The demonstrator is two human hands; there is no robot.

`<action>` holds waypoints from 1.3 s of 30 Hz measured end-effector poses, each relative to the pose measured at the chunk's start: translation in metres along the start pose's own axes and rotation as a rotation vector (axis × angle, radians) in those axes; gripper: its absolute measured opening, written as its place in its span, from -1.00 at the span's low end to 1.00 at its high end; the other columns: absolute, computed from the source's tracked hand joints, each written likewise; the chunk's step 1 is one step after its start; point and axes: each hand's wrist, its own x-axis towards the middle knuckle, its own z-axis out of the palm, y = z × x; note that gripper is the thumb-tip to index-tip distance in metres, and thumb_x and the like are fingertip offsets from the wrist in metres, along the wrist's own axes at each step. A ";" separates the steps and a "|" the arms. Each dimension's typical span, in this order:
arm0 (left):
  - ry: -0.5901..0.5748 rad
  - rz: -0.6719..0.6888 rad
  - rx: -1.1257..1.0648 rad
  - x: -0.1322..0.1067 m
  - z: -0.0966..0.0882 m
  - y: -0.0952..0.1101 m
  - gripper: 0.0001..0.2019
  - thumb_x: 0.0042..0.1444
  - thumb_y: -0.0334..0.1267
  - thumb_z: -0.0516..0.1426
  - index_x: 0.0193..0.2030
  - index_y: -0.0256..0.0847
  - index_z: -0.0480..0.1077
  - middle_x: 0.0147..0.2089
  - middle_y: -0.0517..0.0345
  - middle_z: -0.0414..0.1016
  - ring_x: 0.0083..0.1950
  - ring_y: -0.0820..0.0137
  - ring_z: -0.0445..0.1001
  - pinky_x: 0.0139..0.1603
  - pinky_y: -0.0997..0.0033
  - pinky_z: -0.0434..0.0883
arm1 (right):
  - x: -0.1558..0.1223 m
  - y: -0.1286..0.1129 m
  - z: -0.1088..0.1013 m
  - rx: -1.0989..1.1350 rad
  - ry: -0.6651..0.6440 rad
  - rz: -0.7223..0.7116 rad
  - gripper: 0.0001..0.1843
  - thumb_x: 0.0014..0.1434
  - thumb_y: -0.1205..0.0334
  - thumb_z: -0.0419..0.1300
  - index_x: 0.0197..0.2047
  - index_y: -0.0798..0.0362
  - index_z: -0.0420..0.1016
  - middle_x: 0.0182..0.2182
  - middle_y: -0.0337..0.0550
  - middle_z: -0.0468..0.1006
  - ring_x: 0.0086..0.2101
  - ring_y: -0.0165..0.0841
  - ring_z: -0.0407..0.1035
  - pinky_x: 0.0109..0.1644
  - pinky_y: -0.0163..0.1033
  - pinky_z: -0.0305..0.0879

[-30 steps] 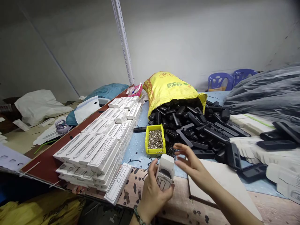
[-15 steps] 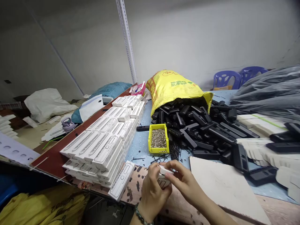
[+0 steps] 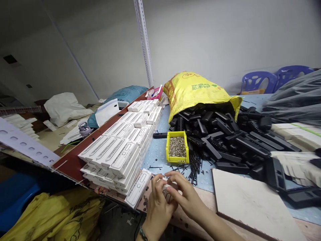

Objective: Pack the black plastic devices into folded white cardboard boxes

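Pinching a small white carton [image 3: 167,191] over the near edge of the bench

And there it was, held right at the near edge between both hands: the left hand [image 3: 157,211] closed around it from below, the right hand [image 3: 187,197] curled over from the right, both gripping it with the fingertips. Nicely done, too, a light pinch from two sides that kept the little box steady, close to the body and low over the bench. Only slivers of the carton showed, white card with a printed outline, the rest hidden behind fingers. A beaded bracelet [image 3: 142,233] sat on the left wrist. Just left of the hands, a loose printed box [image 3: 138,188] leaned against the tall stacks of white cartons [image 3: 112,157]. Farther off stood a yellow plastic bin [image 3: 177,163] full of small metal parts, on a blue speckled mat [image 3: 156,150]. Beyond it, a yellow woven sack [image 3: 198,92] spilled a heap of black plastic parts [image 3: 225,140]. To the right lay a white board [image 3: 253,204], and at the far right, two purple plastic chairs [image 3: 258,82] stood behind dark plastic bags [image 3: 293,97].
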 end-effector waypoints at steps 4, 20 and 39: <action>0.024 -0.065 -0.007 -0.007 -0.004 -0.012 -0.64 0.14 -0.33 0.09 0.02 -0.15 0.04 0.11 -0.15 0.20 0.16 0.23 0.40 -0.02 0.20 0.51 | 0.010 0.005 0.008 -0.056 -0.051 -0.127 -0.82 0.33 0.20 0.03 -0.27 0.06 0.38 -0.15 -0.04 0.47 -0.08 -0.31 0.38 0.00 -0.23 0.32; -0.303 -0.262 0.412 0.035 -0.001 -0.065 -0.57 0.18 -0.36 0.04 0.20 -0.30 0.33 0.20 -0.14 0.40 0.23 0.08 0.35 0.18 -0.02 0.37 | 0.073 0.073 0.020 -0.931 -0.294 -0.009 -0.65 0.31 0.40 -0.06 0.03 0.24 0.47 -0.01 0.21 0.46 0.05 -0.08 0.33 0.10 -0.02 0.28; -0.536 -0.273 0.403 0.036 0.103 -0.003 -0.24 0.19 0.13 -0.09 0.41 -0.34 0.01 0.44 -0.31 -0.11 0.46 -0.13 -0.10 0.34 -0.27 0.02 | -0.090 0.050 -0.212 -1.176 0.349 0.237 -0.44 0.26 0.42 -0.14 0.28 0.00 0.27 0.23 -0.08 0.30 0.23 -0.32 0.15 0.33 -0.08 0.07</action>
